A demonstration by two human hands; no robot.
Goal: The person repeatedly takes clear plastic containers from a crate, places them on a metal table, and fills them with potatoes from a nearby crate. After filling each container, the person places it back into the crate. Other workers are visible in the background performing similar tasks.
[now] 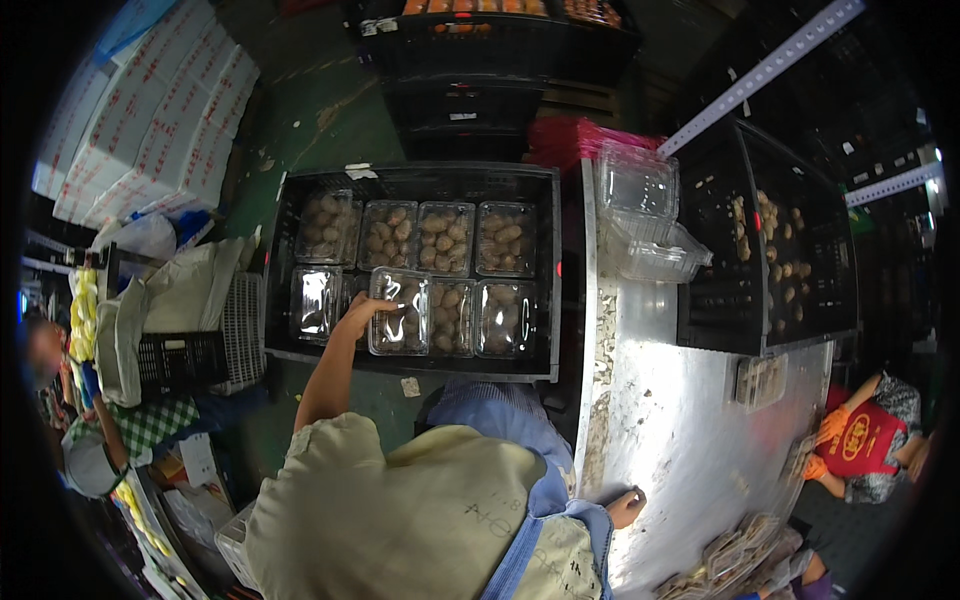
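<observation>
My left hand (366, 309) grips the left edge of a clear plastic clamshell box (400, 330) filled with small brown tubers. That box sits over the front row inside a black plastic crate (271, 315). Several more filled clamshells, such as a back-row box (447, 236), lie in two rows in the crate. Glare hides part of the contents of the front-left clamshell (316, 300). Away to the right, my right hand (626, 508) rests at the edge of a metal table (667, 420), fingers curled; whether it holds anything is hidden.
Empty clamshells (645, 240) stand on the table beside a tilted black crate (806, 292) of loose tubers. Across the table, a person in orange gloves (829, 427) handles a clamshell. Stacked white cartons (150, 127) rise at left; black crates (465, 60) stand ahead.
</observation>
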